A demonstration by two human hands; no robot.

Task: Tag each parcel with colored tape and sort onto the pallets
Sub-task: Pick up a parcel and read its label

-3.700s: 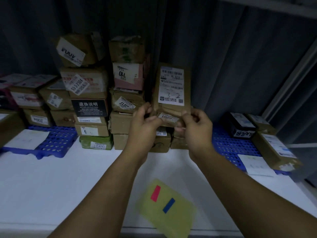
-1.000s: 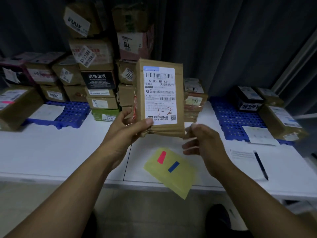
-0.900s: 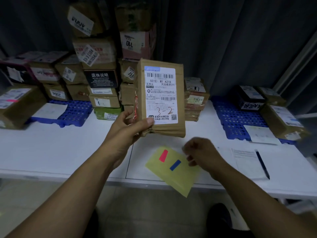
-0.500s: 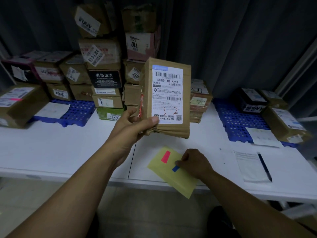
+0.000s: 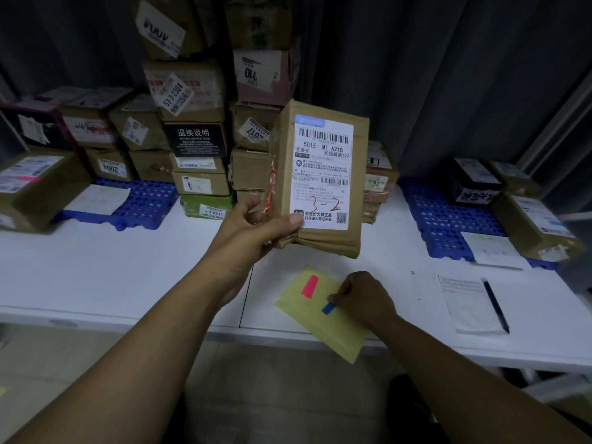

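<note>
My left hand [image 5: 253, 230] grips a brown cardboard parcel [image 5: 320, 241] upright above the white table, its white shipping label marked "3-2" facing me. A yellow sheet [image 5: 323, 325] lies at the table's front edge with a pink tape strip [image 5: 309, 286] and a blue tape strip [image 5: 328, 308] stuck on it. My right hand [image 5: 363, 299] rests on the sheet, its fingertips pinching the upper end of the blue strip. One blue pallet [image 5: 144, 203] sits at the left, another blue pallet [image 5: 442, 219] at the right.
A tall stack of parcels [image 5: 198, 123] stands at the back centre, behind the held parcel. More boxes sit on the left pallet, and a large box [image 5: 35, 187] at far left. Boxes [image 5: 531, 225] occupy the right pallet. A paper sheet with a pen [image 5: 495, 306] lies right.
I lifted the parcel off the stack and now hold it in my left hand alone. My right hand let go, dropped to the yellow sheet and pinched the blue strip.
</note>
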